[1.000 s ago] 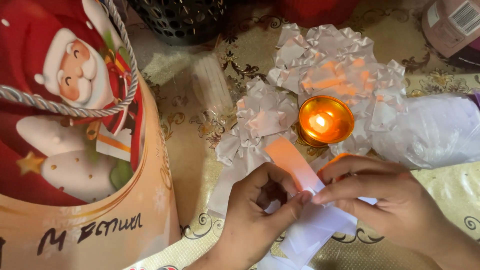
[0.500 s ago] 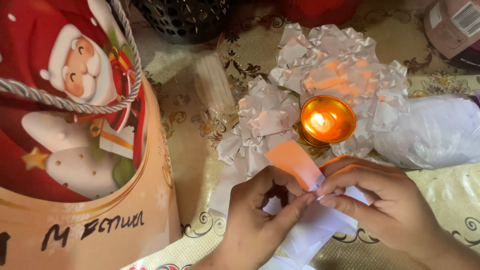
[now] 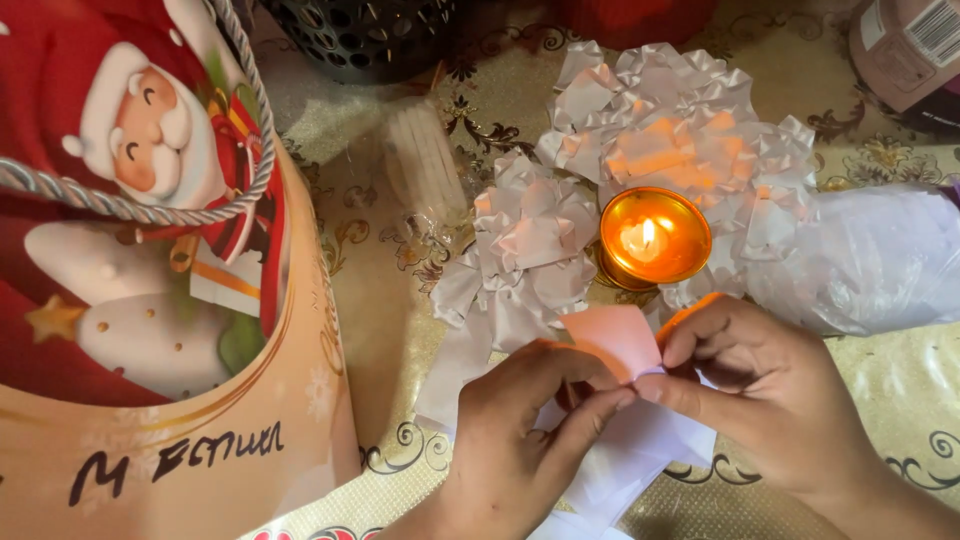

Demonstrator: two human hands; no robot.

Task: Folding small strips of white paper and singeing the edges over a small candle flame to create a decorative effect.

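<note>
White ribbon [image 3: 612,345]: folded lower than before, pinched by both hands' fingers [image 3: 600,400], just below candle [image 3: 655,238].
Left hand [image 3: 520,430]: gripping.
Right hand [image 3: 760,390]: gripping.

Festive gift bag [image 3: 150,300], lit candle [image 3: 655,240], black basket [image 3: 365,35]

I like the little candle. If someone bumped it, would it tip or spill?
The lit candle sits in a low, wide cup, so it probably slides rather than tips. Its melted wax could slosh out. White ribbon bows touch it, so a nudge looks risky.
</note>
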